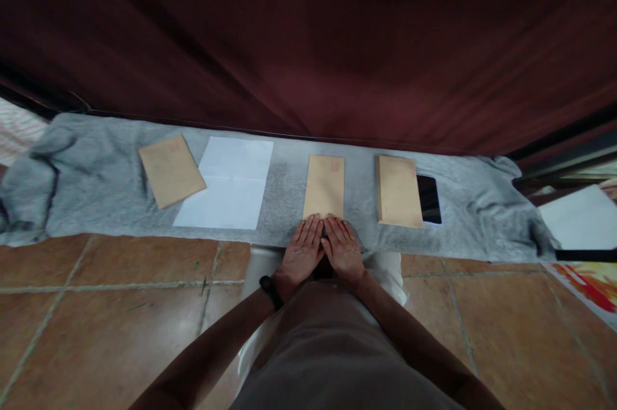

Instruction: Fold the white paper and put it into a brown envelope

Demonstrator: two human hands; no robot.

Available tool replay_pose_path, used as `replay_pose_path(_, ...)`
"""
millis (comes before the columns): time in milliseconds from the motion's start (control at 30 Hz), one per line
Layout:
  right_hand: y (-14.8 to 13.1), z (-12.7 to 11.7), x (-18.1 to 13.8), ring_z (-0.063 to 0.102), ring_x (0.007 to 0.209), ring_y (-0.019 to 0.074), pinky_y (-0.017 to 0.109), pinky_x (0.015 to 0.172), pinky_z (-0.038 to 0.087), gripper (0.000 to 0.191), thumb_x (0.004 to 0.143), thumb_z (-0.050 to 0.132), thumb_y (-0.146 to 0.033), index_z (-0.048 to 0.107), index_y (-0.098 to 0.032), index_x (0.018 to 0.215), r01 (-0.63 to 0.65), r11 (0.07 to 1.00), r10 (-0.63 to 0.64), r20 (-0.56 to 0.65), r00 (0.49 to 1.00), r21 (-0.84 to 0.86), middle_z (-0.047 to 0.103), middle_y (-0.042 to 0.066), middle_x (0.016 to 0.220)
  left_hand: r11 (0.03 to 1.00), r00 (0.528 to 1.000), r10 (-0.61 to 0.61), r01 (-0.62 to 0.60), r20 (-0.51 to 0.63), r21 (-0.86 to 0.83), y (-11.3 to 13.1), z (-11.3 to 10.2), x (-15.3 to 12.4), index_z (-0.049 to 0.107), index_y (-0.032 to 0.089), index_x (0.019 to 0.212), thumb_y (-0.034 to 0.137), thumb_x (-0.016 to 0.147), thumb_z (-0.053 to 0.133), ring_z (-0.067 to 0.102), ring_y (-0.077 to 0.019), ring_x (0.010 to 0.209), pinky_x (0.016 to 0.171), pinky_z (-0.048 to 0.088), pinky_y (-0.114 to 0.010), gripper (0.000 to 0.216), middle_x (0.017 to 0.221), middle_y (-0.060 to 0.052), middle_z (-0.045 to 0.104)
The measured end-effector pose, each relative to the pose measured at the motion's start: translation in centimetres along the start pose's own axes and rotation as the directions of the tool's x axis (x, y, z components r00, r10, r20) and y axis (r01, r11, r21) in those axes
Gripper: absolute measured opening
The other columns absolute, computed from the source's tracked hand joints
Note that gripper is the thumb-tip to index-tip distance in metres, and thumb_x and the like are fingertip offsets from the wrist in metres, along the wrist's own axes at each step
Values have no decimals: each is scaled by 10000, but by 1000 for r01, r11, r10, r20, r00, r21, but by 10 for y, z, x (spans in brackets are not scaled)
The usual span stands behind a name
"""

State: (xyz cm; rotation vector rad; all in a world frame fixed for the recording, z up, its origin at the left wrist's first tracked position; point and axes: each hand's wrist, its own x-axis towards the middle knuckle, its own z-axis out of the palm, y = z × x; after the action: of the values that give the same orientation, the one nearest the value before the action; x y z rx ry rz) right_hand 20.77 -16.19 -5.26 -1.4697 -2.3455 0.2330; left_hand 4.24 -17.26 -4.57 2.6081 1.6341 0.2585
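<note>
A brown paper envelope [324,184] with small red print near its far right corner lies lengthwise in front of me on a grey cloth [284,169]. My left hand [303,249] rests flat on the envelope's near end, fingers stretched forward. Beside it my right hand [343,248] lies flat too, the fingertips of both hands almost meeting at the envelope's near edge. Neither hand grasps anything. The near end of the envelope is hidden under the fingers.
Left of me, another brown envelope [172,170] overlaps a creased white sheet [236,182]. On the right, a stack of brown envelopes [399,191] partly covers a dark-screened phone [429,199]. A dark red curtain [308,44] hangs behind the cloth; floor tiles [120,313] lie below.
</note>
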Motion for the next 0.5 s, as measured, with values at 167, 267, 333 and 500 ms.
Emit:
replay_pose_path(167,1,-1,-3,425,1487,251,469,1250,317,510,1074,407,-305,465,-103,1539,-11,1000,11,3,1000,-25,496,140,1574,999,998,-40,40,43,14,-5,-4,-1,324,27,1590,364,1018,444,193,-280,1585,1300,203,-467,674,1671,-191,290)
replay_pose_path(267,4,-2,-6,418,1490,264,481,1241,320,518,1075,402,-310,450,-106,1549,-6,1000,6,-9,1000,-30,490,146,1577,999,997,-51,50,62,15,-7,-5,-2,325,22,1588,411,1025,441,176,-281,1589,1303,190,-473,694,1670,-200,287)
replay_pose_path(333,7,-2,-8,421,1487,269,490,1235,323,525,1075,396,-316,437,-118,1560,-8,1000,7,-19,1000,-30,493,150,1574,998,996,-60,59,66,15,-8,-6,-3,317,23,1591,436,1029,430,172,-282,1590,1303,186,-480,705,1671,-205,281)
replay_pose_path(500,11,-4,-11,423,1480,278,496,1232,316,527,1078,377,-315,437,-99,1555,-15,999,14,-36,999,-35,500,164,1567,996,993,-90,88,74,19,-10,-7,-4,299,-1,1588,472,1025,425,165,-298,1591,1299,188,-481,746,1677,-225,261)
